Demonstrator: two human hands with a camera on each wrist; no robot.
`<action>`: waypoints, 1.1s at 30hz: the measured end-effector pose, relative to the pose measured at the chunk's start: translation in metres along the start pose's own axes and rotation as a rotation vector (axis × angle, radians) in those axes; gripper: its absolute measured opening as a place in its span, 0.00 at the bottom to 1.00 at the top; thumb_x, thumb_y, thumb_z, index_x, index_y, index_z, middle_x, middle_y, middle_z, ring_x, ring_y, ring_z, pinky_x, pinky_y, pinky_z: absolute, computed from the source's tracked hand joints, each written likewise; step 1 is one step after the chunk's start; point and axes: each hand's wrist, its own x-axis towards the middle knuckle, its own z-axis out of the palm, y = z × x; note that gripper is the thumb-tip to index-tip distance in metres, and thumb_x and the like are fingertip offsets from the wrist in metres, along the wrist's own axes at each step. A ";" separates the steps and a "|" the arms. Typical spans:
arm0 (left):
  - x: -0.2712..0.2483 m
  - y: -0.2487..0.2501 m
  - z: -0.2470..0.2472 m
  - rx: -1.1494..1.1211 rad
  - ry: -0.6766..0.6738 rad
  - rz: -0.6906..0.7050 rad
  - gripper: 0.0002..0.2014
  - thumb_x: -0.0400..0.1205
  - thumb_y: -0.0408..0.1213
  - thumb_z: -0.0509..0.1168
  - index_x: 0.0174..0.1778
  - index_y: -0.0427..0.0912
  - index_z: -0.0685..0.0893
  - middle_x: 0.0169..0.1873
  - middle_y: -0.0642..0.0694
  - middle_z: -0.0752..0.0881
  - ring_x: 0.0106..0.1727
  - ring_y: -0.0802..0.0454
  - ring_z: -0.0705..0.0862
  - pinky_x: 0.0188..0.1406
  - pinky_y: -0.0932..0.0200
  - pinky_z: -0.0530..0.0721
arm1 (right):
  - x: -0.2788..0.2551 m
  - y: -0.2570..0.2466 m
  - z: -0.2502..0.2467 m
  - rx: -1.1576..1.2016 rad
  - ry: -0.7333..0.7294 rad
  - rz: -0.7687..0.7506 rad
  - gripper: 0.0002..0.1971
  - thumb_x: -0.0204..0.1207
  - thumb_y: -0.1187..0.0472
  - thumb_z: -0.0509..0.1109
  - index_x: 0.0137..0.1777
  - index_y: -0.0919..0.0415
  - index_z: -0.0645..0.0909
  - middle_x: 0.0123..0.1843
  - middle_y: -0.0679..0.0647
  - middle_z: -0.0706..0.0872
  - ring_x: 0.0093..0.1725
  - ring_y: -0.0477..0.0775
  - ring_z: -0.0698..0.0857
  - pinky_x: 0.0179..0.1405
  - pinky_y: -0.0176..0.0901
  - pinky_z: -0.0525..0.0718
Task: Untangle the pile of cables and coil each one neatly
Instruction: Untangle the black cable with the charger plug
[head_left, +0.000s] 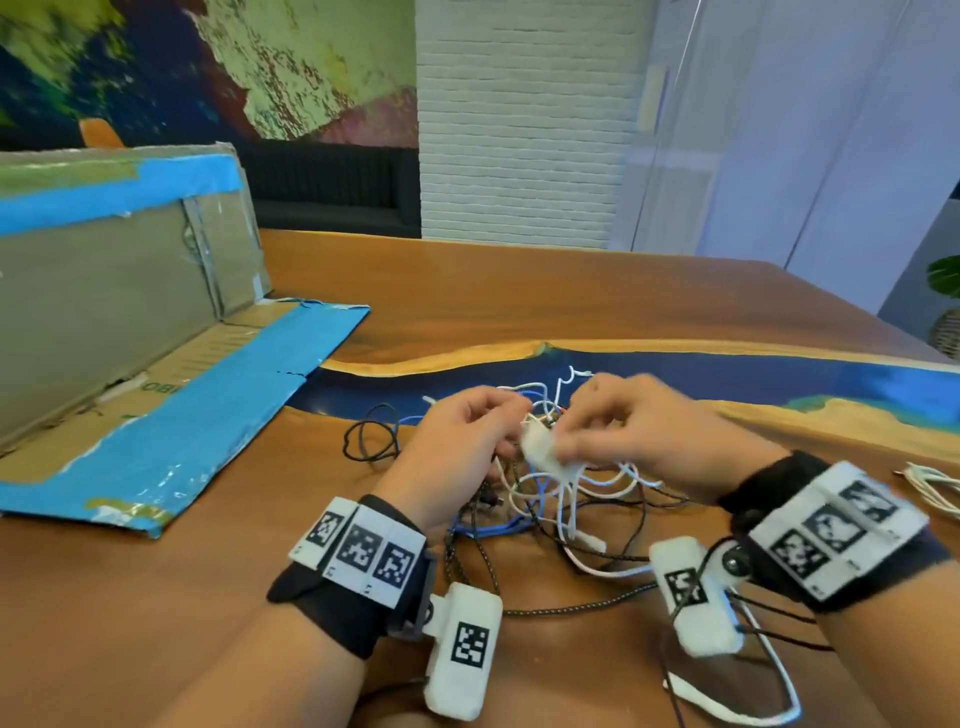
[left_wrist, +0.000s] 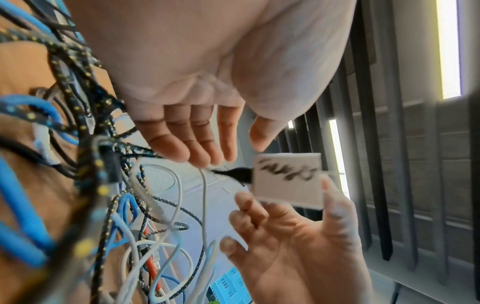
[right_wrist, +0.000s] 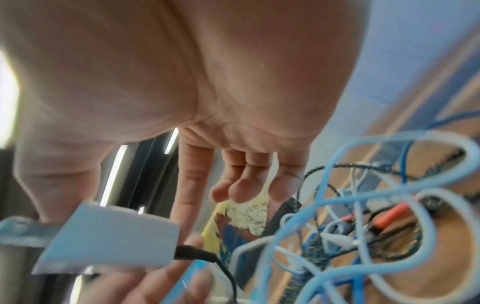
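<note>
A tangle of white, blue and black braided cables lies on the wooden table, right in front of me. My right hand pinches a white adapter block between thumb and fingers, lifted above the pile. A black plug sticks into the block. My left hand hovers beside it. Its fingers are nearly straight, the thumb stands apart, and the tips reach the black plug's cable. In the right wrist view the block sits under the right thumb, with blue loops beside it.
A cardboard box with blue tape stands at the left, its flap lying flat on the table. A thin black cable loop lies left of the pile. Another white cable lies at the right edge.
</note>
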 end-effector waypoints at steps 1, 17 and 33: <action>0.000 0.001 0.000 -0.023 0.030 0.006 0.12 0.89 0.45 0.64 0.55 0.42 0.88 0.37 0.49 0.84 0.40 0.51 0.82 0.36 0.56 0.82 | 0.000 0.004 -0.004 0.230 0.045 -0.022 0.15 0.64 0.46 0.85 0.44 0.57 0.93 0.46 0.54 0.87 0.43 0.54 0.81 0.45 0.54 0.77; -0.017 0.026 0.004 -0.008 -0.238 -0.026 0.19 0.93 0.41 0.53 0.46 0.35 0.83 0.20 0.40 0.76 0.23 0.42 0.80 0.29 0.56 0.82 | -0.010 0.020 0.040 0.514 0.384 -0.250 0.14 0.77 0.67 0.75 0.58 0.49 0.89 0.56 0.51 0.89 0.57 0.49 0.87 0.55 0.41 0.85; -0.015 0.060 -0.048 -0.285 0.141 0.332 0.27 0.91 0.45 0.49 0.23 0.45 0.70 0.14 0.46 0.63 0.15 0.45 0.68 0.23 0.55 0.67 | -0.007 0.049 0.037 0.728 0.293 0.012 0.08 0.80 0.66 0.73 0.40 0.63 0.78 0.26 0.57 0.82 0.31 0.59 0.87 0.41 0.54 0.88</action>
